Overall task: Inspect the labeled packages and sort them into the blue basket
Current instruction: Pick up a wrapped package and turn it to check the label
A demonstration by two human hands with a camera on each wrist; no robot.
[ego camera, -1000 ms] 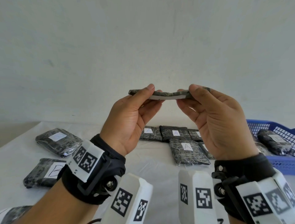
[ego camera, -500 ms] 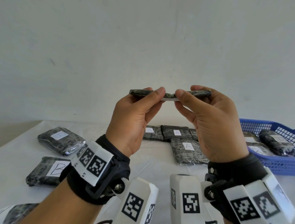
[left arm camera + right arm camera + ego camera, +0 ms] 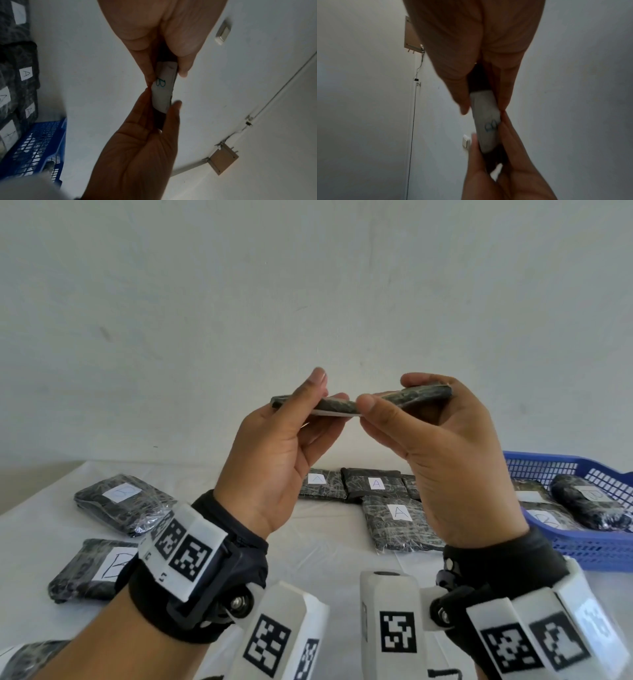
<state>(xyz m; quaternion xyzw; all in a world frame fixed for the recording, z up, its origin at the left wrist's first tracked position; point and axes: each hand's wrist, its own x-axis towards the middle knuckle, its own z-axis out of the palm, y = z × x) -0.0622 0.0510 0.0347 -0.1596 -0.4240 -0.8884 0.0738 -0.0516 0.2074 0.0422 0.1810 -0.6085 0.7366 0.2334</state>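
Observation:
Both hands hold one flat dark package (image 3: pixel 337 406) edge-on at chest height above the table. My left hand (image 3: pixel 322 398) pinches its left half, thumb on top and fingers beneath. On the right half, my right hand (image 3: pixel 394 398) grips with its thumb at the near edge and its fingers curled over the top. In the left wrist view the package's white label (image 3: pixel 163 89) shows a blue "B"; the label (image 3: pixel 486 121) also appears blurred in the right wrist view. The blue basket (image 3: pixel 589 546) stands at the right with several labelled packages inside.
Packages marked "A" (image 3: pixel 397 518) lie in a cluster at the table's middle back. Two more dark packages (image 3: pixel 120 501) (image 3: pixel 92 570) lie at the left, and another at the near left corner. A white cloth covers the table (image 3: pixel 325 542). A plain wall stands behind.
The two thumbs have slid toward each other along the package until they almost meet. The left thumb tip has lifted, and the package's right end has tilted slightly up.

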